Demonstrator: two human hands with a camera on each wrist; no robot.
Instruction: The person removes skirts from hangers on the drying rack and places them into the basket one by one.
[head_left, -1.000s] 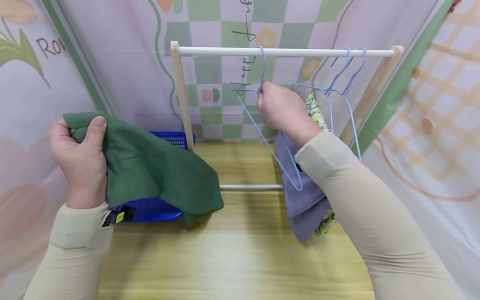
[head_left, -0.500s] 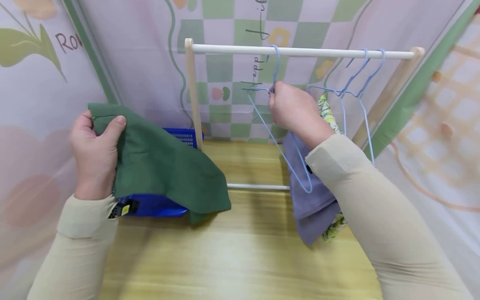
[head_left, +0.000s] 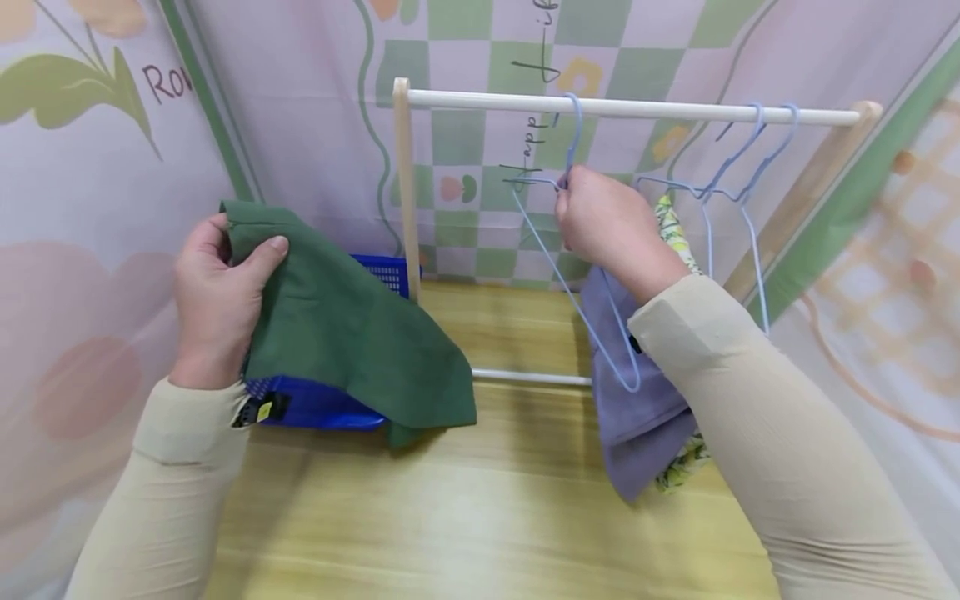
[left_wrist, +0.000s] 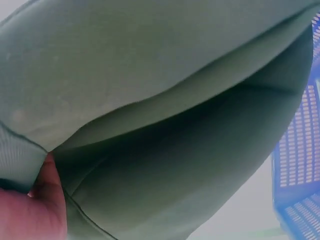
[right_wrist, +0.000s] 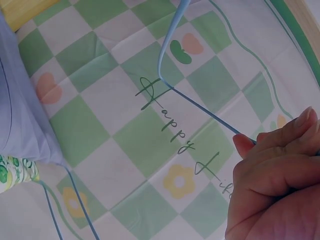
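In the head view my left hand [head_left: 213,292] holds a green garment [head_left: 352,333] by its top edge, thumb on the front and fingers behind. The cloth hangs down to the right, over part of the basket. From the left wrist, the garment's folds [left_wrist: 175,140] gape and show a dark inside. My right hand [head_left: 611,225] grips a light blue hanger [head_left: 579,125] at the base of its hook. That hook sits over the white rail [head_left: 487,101], and the hanger's frame tilts with nothing on it. In the right wrist view the fingers pinch the blue hanger [right_wrist: 202,106].
A blue basket [head_left: 322,408] stands on the wooden table [head_left: 480,500], behind and below the green cloth. Two blue hangers [head_left: 793,137] are at the rail's right end, beside a purple garment [head_left: 637,433] and a yellow-green patterned one [head_left: 684,467]. A printed curtain [head_left: 300,100] surrounds the rack.
The head view has turned, so everything sits further right in it. My left hand has brought the green garment's top edge slightly nearer the rack. The right hand keeps its hold on the hanger.
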